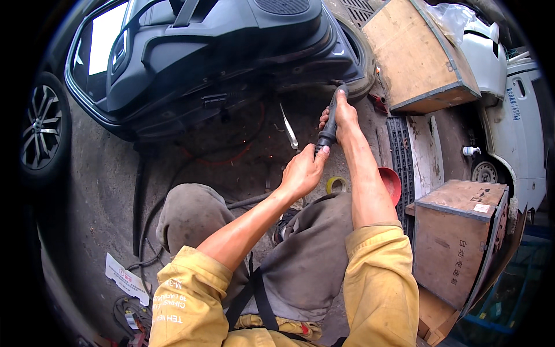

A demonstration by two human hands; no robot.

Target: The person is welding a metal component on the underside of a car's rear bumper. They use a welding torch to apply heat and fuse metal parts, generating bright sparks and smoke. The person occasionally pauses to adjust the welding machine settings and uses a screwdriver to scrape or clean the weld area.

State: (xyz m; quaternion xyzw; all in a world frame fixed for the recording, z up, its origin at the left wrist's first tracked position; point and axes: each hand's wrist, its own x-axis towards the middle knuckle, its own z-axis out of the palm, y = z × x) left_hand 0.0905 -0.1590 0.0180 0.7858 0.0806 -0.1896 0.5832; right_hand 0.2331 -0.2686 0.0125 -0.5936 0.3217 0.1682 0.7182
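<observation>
My right hand (346, 113) is wrapped round the black handle of a welding torch (332, 124). Behind it my left hand (305, 169) grips the rear of the torch, where a thick black cable (248, 201) runs back under my left forearm. The torch's dark tip lies close to the lower corner of a dark grey car door (231, 52), beside its rounded end; whether it touches cannot be made out. Small orange glowing specks dot the ground below the door. A pale, narrow, pointed metal strip (289, 128) lies on the ground left of my hands.
Wooden crates (413, 52) (459, 231) stand at the right, with a black ribbed strip (400, 150) between them. A red bowl-like piece (390, 186) and a yellow tape roll (336, 185) sit near my right forearm. At far left is a car wheel (43, 127); hoses cross the ground.
</observation>
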